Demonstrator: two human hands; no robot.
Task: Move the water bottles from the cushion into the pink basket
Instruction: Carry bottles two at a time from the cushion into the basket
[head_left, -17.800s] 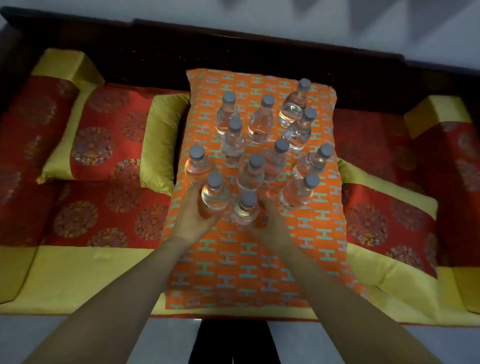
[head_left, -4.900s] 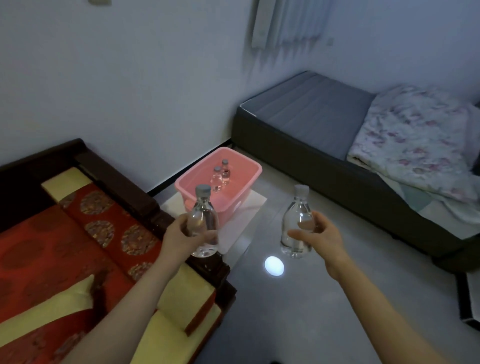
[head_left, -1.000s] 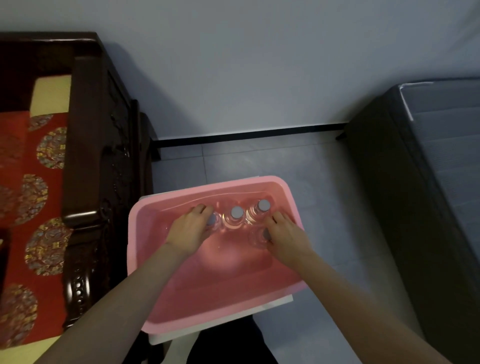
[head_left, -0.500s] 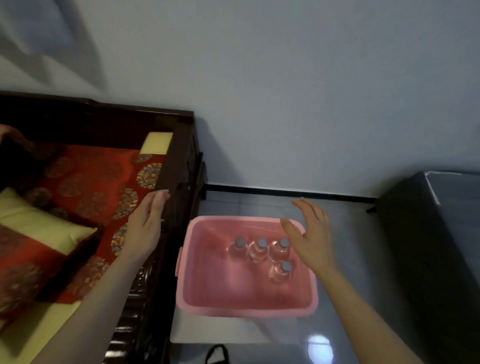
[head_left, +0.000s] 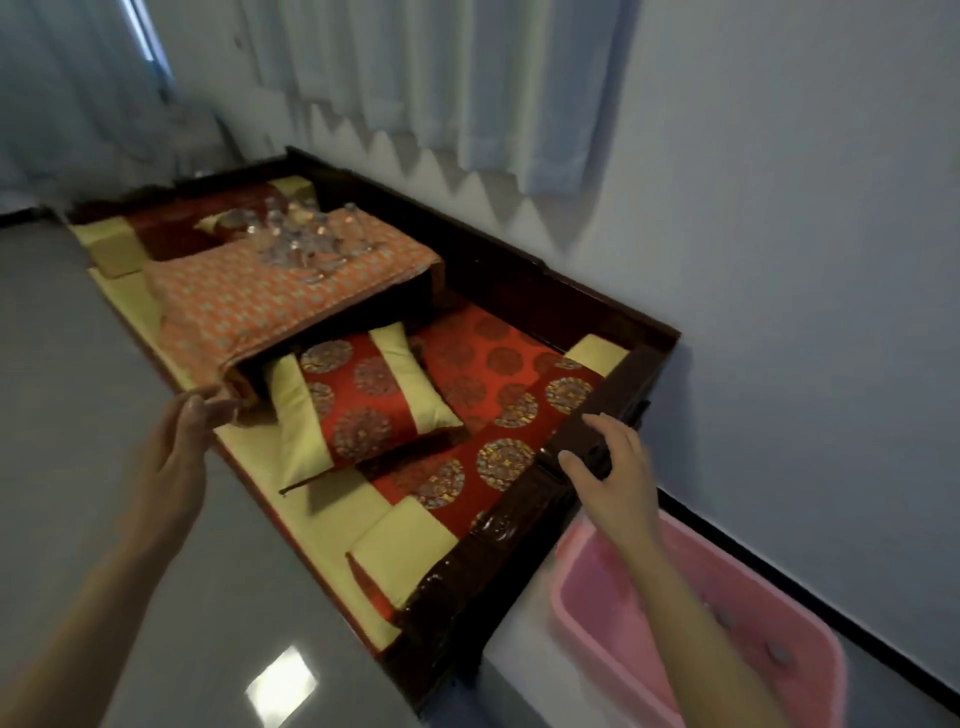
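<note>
Several clear water bottles (head_left: 304, 241) stand blurred on the far part of the orange patterned cushion (head_left: 270, 299), which lies on the wooden sofa. The pink basket (head_left: 675, 670) sits on the floor at the lower right; grey bottle caps (head_left: 776, 652) show inside it, partly hidden by my right forearm. My left hand (head_left: 176, 457) is open, empty, in front of the cushion's near corner. My right hand (head_left: 613, 478) is open and empty above the sofa's dark armrest, just beyond the basket.
The dark wooden sofa (head_left: 592, 436) has red and yellow seat pads and a red-yellow pillow (head_left: 358, 400). Grey tiled floor (head_left: 67, 395) lies to the left. A white wall and curtains (head_left: 415, 78) run behind the sofa.
My view has swung left from the basket toward the sofa and cushion. Both hands, empty, have moved away from the basket toward the sofa.
</note>
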